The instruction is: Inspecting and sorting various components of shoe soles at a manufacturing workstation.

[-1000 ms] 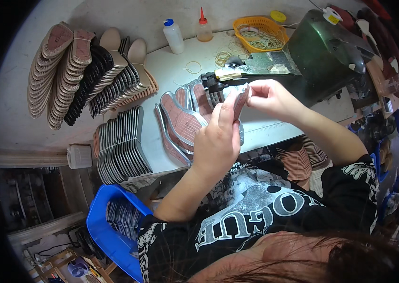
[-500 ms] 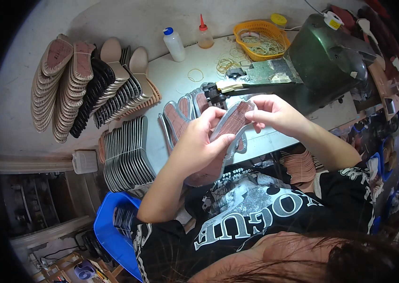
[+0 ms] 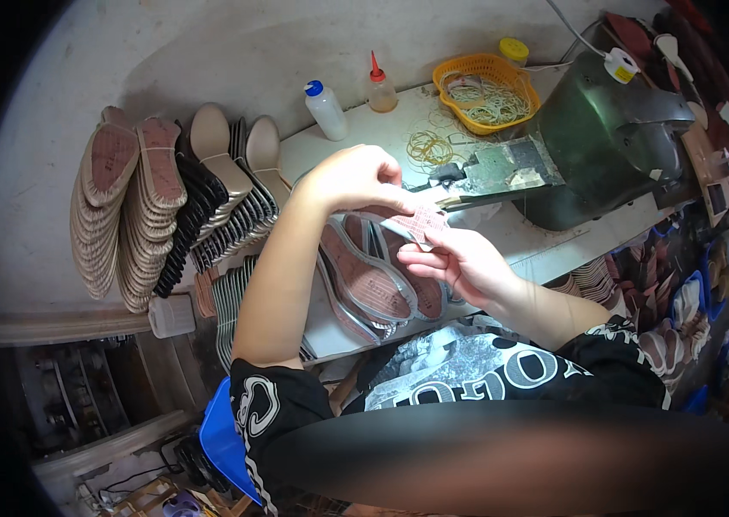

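A shoe insole (image 3: 426,224) with a reddish-brown patterned underside and a grey edge is held between both hands, beside the end of a green machine arm (image 3: 502,168). My left hand (image 3: 358,179) arches over its far side with fingers bent down onto it; part of the grip is hidden. From the right, my right hand (image 3: 468,269) pinches the insole's near end between thumb and fingers. Just below, several similar insoles (image 3: 369,283) lie in an overlapping heap at the table's front edge.
Bundled insoles (image 3: 115,207) lean along the wall at left, above a white plastic container (image 3: 171,316). At the back are a blue-capped bottle (image 3: 325,112), a red-tipped bottle (image 3: 382,90) and a yellow basket (image 3: 492,65) of rubber bands. The green machine body (image 3: 601,129) fills the right.
Both hands have shifted with the insole, bringing it against the machine arm's end. My left hand has swung up and over it; my right hand has dropped lower. The view has tilted.
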`<action>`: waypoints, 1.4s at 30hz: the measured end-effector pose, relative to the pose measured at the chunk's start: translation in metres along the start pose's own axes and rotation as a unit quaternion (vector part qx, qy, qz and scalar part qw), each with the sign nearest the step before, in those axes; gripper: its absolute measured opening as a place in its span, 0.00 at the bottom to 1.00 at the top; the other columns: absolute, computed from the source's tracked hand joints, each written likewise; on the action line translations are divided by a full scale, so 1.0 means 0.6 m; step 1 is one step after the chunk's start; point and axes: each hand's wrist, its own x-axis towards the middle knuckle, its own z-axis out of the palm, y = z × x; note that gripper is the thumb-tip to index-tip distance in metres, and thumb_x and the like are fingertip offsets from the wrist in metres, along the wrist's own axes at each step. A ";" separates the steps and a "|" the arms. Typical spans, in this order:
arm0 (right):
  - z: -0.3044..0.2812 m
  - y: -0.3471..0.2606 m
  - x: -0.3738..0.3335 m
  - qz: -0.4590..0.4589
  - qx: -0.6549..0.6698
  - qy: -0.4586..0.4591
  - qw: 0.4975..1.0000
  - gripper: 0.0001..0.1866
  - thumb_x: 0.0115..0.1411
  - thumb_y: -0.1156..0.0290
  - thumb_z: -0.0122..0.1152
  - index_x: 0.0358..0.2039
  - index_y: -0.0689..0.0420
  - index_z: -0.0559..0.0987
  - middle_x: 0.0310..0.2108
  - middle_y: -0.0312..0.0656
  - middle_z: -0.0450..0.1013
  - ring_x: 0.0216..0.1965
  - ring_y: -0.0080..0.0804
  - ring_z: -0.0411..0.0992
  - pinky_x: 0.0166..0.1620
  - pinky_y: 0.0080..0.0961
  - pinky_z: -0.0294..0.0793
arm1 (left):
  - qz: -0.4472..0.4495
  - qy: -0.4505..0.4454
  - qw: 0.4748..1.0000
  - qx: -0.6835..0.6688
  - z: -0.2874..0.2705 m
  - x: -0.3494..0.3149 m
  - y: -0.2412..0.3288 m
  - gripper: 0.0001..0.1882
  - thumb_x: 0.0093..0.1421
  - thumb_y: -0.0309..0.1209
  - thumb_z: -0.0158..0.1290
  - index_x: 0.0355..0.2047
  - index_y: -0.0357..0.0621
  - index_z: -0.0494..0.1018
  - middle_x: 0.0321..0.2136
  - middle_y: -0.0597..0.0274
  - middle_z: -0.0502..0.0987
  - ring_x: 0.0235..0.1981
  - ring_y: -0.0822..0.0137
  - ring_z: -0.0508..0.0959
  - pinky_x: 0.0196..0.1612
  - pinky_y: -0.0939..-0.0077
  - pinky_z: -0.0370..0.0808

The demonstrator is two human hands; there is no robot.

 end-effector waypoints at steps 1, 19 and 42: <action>0.000 0.000 0.005 0.000 0.004 0.004 1.000 0.15 0.67 0.68 0.47 0.47 0.68 0.69 0.41 0.49 0.73 0.45 0.38 0.75 0.47 0.28 0.78 | -0.009 -0.034 0.999 0.012 -0.006 0.014 -0.002 0.19 0.44 0.42 0.66 0.23 0.38 0.76 0.15 0.66 0.72 0.19 0.78 0.68 0.22 0.78 0.65; 0.023 -0.052 0.031 0.037 0.032 0.073 0.996 0.19 0.68 0.65 0.44 0.48 0.70 0.70 0.40 0.53 0.75 0.43 0.37 0.76 0.46 0.27 0.77 | -0.065 -0.176 0.974 -0.127 -0.028 0.080 -0.030 0.16 0.55 0.41 0.60 0.26 0.40 0.73 0.16 0.72 0.69 0.19 0.80 0.66 0.21 0.81 0.63; 0.026 -0.103 0.043 0.133 -0.064 0.101 0.984 0.21 0.68 0.61 0.46 0.45 0.70 0.71 0.37 0.52 0.76 0.39 0.33 0.78 0.40 0.23 0.80 | -0.145 -0.031 0.984 -0.095 0.025 0.008 0.009 0.17 0.62 0.40 0.53 0.28 0.35 0.73 0.17 0.67 0.71 0.20 0.77 0.68 0.24 0.77 0.66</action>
